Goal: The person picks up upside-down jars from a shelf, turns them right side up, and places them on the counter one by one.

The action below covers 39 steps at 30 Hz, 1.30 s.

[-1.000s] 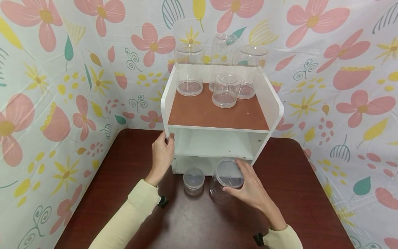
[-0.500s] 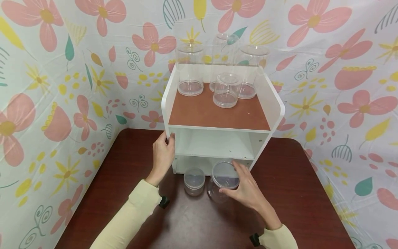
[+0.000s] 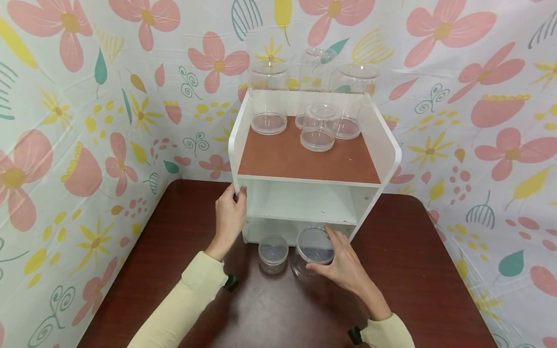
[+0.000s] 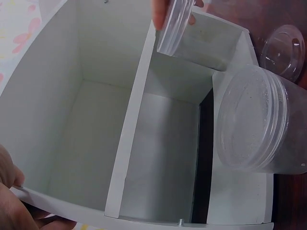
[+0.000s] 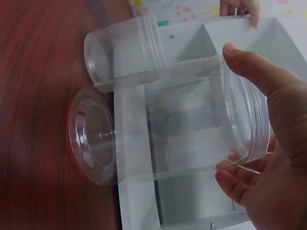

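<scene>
1. Shifted slightly left since a second ago: right hand (image 3: 345, 262), gripping the large jar (image 3: 315, 244) by its rim.
2. Large jar: before the white shelf (image 3: 278, 163), just beside the small jar (image 3: 273, 252).
3. Left hand (image 3: 229, 216): gripping the white shelf's left edge.

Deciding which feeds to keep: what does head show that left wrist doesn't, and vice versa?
Only head: the four clear jars on the brown top surface, plus both sleeves.
Only left wrist: the dark strip low inside the white shelf unit.
Both: that unit, the dark red table, the left hand gripping the unit's side, the smaller jar, and the larger jar held by the right hand; left wrist catches only parts of its fingers.
</scene>
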### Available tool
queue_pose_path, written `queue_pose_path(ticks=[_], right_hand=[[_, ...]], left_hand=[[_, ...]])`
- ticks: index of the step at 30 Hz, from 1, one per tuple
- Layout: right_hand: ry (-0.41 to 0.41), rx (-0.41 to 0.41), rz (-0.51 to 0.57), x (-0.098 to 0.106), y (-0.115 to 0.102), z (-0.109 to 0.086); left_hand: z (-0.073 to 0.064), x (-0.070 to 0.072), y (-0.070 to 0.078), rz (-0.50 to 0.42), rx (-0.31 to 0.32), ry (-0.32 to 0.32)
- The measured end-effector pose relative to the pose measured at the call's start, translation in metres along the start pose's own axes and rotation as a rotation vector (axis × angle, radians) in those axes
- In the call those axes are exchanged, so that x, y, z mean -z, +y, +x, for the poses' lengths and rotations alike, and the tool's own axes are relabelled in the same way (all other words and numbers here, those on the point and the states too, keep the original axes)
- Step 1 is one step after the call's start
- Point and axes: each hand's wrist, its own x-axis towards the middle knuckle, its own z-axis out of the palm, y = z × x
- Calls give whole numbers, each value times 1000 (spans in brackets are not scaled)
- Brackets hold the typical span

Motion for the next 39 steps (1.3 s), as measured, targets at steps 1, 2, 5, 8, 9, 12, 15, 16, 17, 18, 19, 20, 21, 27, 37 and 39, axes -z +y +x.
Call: queue_pose_path(ticks=[1,2,5,8,9,12,15,16,17,18,19,20,21,27,37,39], right_hand=[[-1,-1,2,0,0,0],[-2,-4,5,-1,1,0],[-7,-16,10,-2,1,0],[-12,-28,13,-3,2,1],[-12,-30,12,-4,2,1],[-11,-30,14,-5,3,1],[-9,-25,14,-5,4,2],[-9,-24,15,-5,4,2],[-9,-23,17,-5,4,2],[-9,-23,19,-5,4,2],[-10,-23,22,-5,4,2],[-10,-23,29,-4,4,1],[-9,-25,35,-4,3,1],[28,-36,34,8,0,-6],[276,93,50,48,-17,-5],[331,135,79,57,-23,-1]], left_hand=[[0,0,0,1,0,0],[0,0,0,3,1,0],[0,0,0,7,1,-3],[0,0,1,6,1,-10],[0,0,1,5,1,-12],[0,1,1,5,-2,-13],[0,1,1,2,-7,-13],[0,1,1,1,-9,-14],[0,1,0,1,-11,-13],[0,1,0,2,-12,-13],[0,1,0,4,-12,-13],[0,1,0,6,-13,-12],[0,1,0,8,-14,-11],[-1,1,-1,15,-23,-4],[-1,0,-2,11,-39,5],[-1,1,-2,8,-40,2]])
